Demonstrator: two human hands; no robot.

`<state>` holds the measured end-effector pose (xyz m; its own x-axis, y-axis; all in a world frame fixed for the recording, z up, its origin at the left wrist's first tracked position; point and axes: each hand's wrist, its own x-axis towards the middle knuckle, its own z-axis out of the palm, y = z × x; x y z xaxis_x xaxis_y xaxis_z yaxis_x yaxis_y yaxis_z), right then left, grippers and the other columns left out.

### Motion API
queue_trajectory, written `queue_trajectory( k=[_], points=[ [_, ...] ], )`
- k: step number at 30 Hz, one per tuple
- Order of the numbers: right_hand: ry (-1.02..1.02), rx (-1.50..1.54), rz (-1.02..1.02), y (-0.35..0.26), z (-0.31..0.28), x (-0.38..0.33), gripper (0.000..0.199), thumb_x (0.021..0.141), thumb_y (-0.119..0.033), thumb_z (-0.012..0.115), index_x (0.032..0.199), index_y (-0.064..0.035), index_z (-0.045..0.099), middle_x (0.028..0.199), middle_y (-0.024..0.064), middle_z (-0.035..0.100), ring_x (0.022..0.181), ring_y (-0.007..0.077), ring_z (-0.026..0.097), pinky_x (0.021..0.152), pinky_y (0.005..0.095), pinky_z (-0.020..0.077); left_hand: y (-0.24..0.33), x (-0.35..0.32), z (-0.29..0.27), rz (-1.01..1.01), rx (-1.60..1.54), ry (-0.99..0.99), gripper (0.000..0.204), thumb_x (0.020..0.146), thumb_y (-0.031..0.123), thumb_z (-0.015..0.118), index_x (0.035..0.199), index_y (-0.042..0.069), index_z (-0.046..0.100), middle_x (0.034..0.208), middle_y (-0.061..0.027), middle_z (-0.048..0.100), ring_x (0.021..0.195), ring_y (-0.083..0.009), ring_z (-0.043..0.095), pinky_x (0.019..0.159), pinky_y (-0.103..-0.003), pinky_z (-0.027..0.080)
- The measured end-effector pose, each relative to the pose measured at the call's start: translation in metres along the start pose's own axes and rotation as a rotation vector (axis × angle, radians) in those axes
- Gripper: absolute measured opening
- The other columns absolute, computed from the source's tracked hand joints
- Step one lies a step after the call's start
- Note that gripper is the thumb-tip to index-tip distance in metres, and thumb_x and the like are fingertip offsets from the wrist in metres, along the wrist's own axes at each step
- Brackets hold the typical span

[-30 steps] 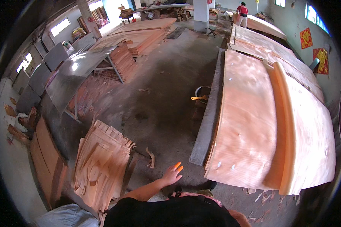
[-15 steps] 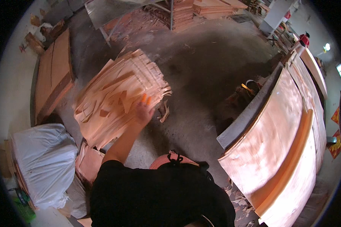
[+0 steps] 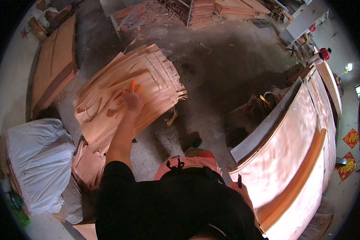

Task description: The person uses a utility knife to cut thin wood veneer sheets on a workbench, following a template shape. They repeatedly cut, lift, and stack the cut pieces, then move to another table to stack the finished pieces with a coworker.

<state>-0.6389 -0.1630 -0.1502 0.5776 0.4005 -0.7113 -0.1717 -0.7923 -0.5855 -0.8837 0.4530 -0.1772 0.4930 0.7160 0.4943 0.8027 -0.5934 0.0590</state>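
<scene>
A thick stack of thin wood veneer sheets (image 3: pixel 108 116), ragged along its right end, lies ahead and to the left, with loose strips and scraps on top. Over its upper face reaches my left hand (image 3: pixel 133 98), fingers stretched out with orange coverings on some fingertips. It seems to rest on the top sheet, and I see nothing held in it. Beside my right hip, my right hand (image 3: pixel 240 189) is closed around a small dark stick-like tool (image 3: pixel 239 181); its kind I cannot make out. Next to that hand is a large pale veneer sheet (image 3: pixel 280 148).
A curled veneer sheet (image 3: pixel 296 180) lies along the right-hand pile. White plastic sheeting (image 3: pixel 40 160) covers a heap at left, and a tall board stack (image 3: pixel 54 68) stands by the wall. A yellow-handled tool (image 3: pixel 265 100) lies beyond the grey-edged bench. Another person (image 3: pixel 325 53) is far right.
My left hand has moved left and farther up the veneer stack. My right hand has come into view at my hip, holding the dark tool. The whole view has shifted slightly.
</scene>
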Motion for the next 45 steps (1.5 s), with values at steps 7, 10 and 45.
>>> queue_trajectory(
  k=[7, 10, 45],
  points=[
    [-0.157, 0.065, -0.061, -0.088, 0.0, 0.05, 0.02, 0.083, -0.022, 0.056, 0.094, -0.0071, 0.062, 0.062, -0.0014, 0.059, 0.043, 0.0028, 0.035, 0.04, 0.0194, 0.0275, -0.053, 0.156, -0.06, -0.277, -0.576, 0.007, 0.028, 0.084, 0.028, 0.053, 0.085, 0.001, 0.06, 0.075, -0.0105, 0.062, 0.067, -0.0201, 0.058, 0.061, -0.031, 0.044],
    [-0.265, 0.183, -0.084, -0.112, -0.006, 0.103, 0.019, 0.082, -0.018, 0.056, 0.095, -0.0063, 0.061, 0.067, -0.0005, 0.06, 0.043, 0.0019, 0.034, 0.039, 0.0189, 0.0259, -0.03, 0.235, -0.131, -0.33, -0.707, -0.078, 0.029, 0.086, 0.029, 0.053, 0.086, 0.002, 0.061, 0.072, -0.0016, 0.058, 0.064, -0.0074, 0.048, 0.058, -0.024, 0.039],
    [0.191, 0.548, -0.025, -0.416, -0.174, 0.424, 0.019, 0.082, -0.021, 0.056, 0.094, -0.007, 0.06, 0.066, 0.0005, 0.059, 0.048, 0.0083, 0.045, 0.041, 0.024, 0.0327, 0.372, 0.738, 0.177, -0.106, -1.909, -0.561, 0.02, 0.088, 0.014, 0.049, 0.103, 0.004, 0.055, 0.091, -0.0028, 0.059, 0.083, -0.0122, 0.055, 0.079, -0.029, 0.044]
  ],
)
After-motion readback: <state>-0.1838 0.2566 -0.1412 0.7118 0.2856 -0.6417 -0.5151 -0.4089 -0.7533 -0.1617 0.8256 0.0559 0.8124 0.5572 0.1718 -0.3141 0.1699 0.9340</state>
